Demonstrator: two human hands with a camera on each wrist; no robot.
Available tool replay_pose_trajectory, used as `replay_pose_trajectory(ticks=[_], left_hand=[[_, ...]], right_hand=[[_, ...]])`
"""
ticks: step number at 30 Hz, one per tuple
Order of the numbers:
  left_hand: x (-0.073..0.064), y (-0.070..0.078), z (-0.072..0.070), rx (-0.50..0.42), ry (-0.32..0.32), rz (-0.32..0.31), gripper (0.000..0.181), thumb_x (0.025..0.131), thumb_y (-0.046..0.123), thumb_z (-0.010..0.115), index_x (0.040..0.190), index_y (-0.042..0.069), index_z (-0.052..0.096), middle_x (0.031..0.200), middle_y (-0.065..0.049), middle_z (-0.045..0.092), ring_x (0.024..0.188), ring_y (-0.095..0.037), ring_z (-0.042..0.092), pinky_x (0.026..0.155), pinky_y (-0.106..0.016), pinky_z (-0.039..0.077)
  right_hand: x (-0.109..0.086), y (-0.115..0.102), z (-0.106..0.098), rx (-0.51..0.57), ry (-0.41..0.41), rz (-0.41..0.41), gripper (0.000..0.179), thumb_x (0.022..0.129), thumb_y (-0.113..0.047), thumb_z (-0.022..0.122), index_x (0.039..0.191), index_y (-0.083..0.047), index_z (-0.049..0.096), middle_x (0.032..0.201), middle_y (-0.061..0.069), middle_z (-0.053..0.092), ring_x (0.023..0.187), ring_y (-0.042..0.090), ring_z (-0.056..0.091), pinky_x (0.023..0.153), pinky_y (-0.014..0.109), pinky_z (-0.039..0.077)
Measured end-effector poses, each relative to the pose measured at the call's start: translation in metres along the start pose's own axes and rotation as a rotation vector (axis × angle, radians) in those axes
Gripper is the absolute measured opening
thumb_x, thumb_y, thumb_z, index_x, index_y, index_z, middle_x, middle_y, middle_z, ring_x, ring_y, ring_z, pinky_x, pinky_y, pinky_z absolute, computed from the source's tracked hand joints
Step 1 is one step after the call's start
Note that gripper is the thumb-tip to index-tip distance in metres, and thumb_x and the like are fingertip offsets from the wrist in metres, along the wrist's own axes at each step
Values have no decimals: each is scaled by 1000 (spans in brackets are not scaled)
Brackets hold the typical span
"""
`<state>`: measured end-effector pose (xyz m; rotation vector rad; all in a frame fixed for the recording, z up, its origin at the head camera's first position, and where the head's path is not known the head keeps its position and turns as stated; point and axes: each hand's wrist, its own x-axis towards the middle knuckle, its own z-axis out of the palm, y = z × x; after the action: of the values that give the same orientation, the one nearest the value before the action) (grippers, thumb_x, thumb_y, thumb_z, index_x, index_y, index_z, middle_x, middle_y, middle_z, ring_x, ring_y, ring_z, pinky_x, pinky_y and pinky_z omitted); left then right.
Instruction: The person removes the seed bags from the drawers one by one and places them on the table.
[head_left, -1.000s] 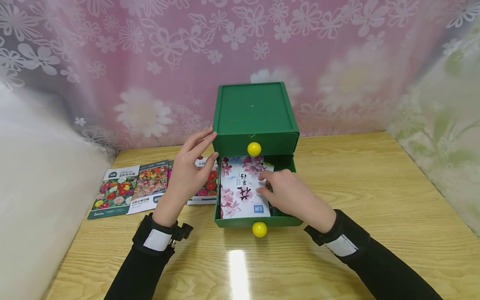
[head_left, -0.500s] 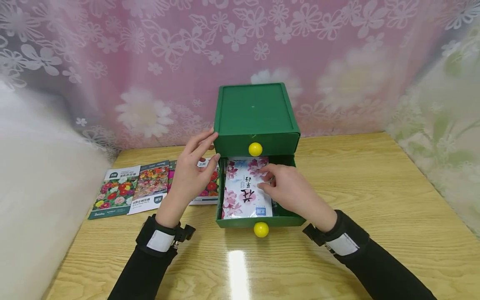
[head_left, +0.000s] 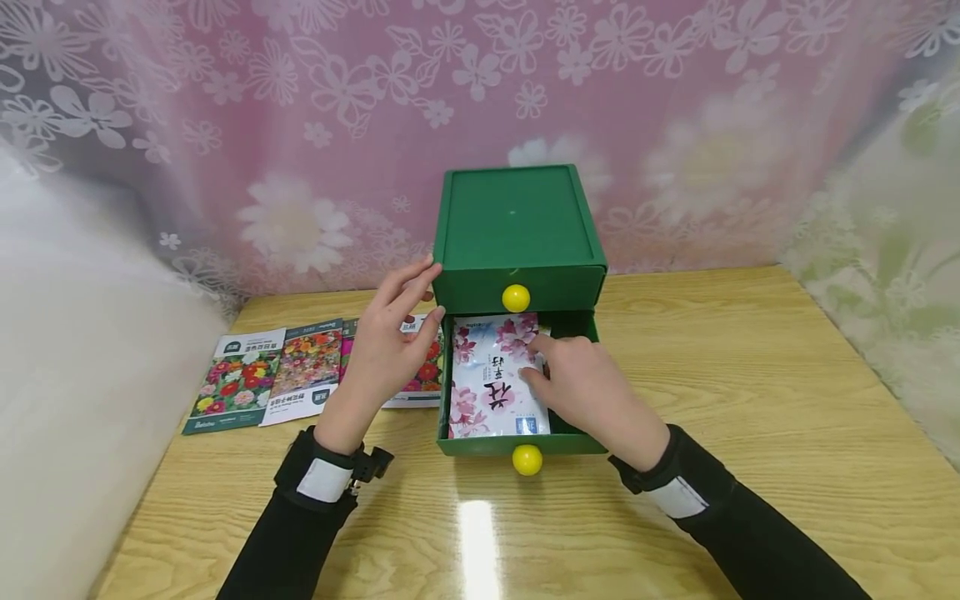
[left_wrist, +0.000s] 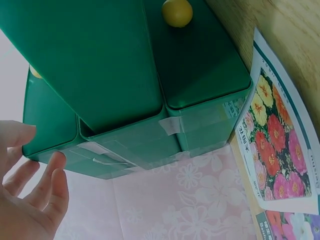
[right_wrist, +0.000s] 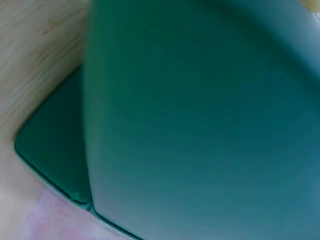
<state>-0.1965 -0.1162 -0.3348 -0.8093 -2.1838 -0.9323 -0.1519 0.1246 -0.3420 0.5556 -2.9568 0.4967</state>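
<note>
A green two-drawer cabinet [head_left: 517, 218] stands on the table with its lower drawer [head_left: 491, 447] pulled out. In that drawer lies a white packet [head_left: 480, 379] printed with pink blossoms and dark characters. My right hand [head_left: 592, 392] reaches over the drawer's right side, thumb and index finger at the packet's right part; the other fingers are hidden, so a pinch cannot be made out. With fingers spread and relaxed, my left hand [head_left: 386, 342] rests its fingertips at the cabinet's upper left front corner. The left wrist view shows those fingers [left_wrist: 60, 187] beside the cabinet.
Left of the cabinet, several flower seed packets lie overlapping, among them a green-edged packet [head_left: 234, 379] and a wildflower one [head_left: 303, 371]. Yellow round knobs [head_left: 527, 460] stick out from the drawer fronts. A pink floral curtain [head_left: 360, 150] hangs behind the wooden table [head_left: 712, 375].
The right hand lifts slightly, then lowers again toward the drawer's right side. The white packet shifts a little and now lies flatter in the drawer. The left hand keeps its place at the cabinet.
</note>
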Motion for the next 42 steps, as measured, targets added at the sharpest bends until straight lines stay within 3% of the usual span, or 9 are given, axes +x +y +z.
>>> replay_pose_trajectory(ticks=[4,8,11,20,28,35,42], left_hand=[[0,0,1,0,5,-7,47,89,16,59,135,15,49,137,-4,44,97,-12,54,53,-25,44],[0,1,2,-11,3,-13,47,90,16,58,135,15,49,137,-4,44,96,-14,55,46,-26,44],[0,1,2,-13,0,-17,46,90,16,57,135,15,49,137,-3,44,95,-16,56,46,-23,42],[-1,2,1,-23,0,-28,47,89,15,58,135,15,49,137,-3,44,95,-17,56,47,-23,43],[-1,0,1,-14,7,-25,46,90,17,57,135,15,49,139,1,42,95,-15,55,52,-24,44],[0,-1,2,-14,10,-12,46,90,16,57,135,15,49,138,-1,43,95,-15,56,57,-24,43],[0,0,1,-3,3,-17,46,91,17,57,135,15,49,138,-1,43,96,-13,55,57,-25,43]], right_hand=[[-1,1,-1,11,3,1,36,80,-34,68,105,-8,64,62,-4,51,53,12,45,45,23,38],[-1,1,-3,-42,-38,-10,41,82,-38,66,108,-7,63,57,-4,47,50,12,44,42,25,35],[-1,2,-3,-16,-61,-11,40,82,-39,66,108,-9,63,57,-5,47,49,11,44,43,26,35],[0,6,-7,222,-23,-8,24,79,-26,69,100,-16,62,69,-7,53,55,11,46,51,28,40],[3,8,-18,573,-101,81,17,83,-23,66,99,-17,63,81,-1,62,61,18,60,58,32,49],[3,6,-19,610,-154,86,20,84,-27,65,100,-16,66,88,0,63,66,18,61,63,32,49],[-10,27,-32,821,-163,155,32,86,-28,63,108,-5,65,103,8,64,79,22,60,75,33,50]])
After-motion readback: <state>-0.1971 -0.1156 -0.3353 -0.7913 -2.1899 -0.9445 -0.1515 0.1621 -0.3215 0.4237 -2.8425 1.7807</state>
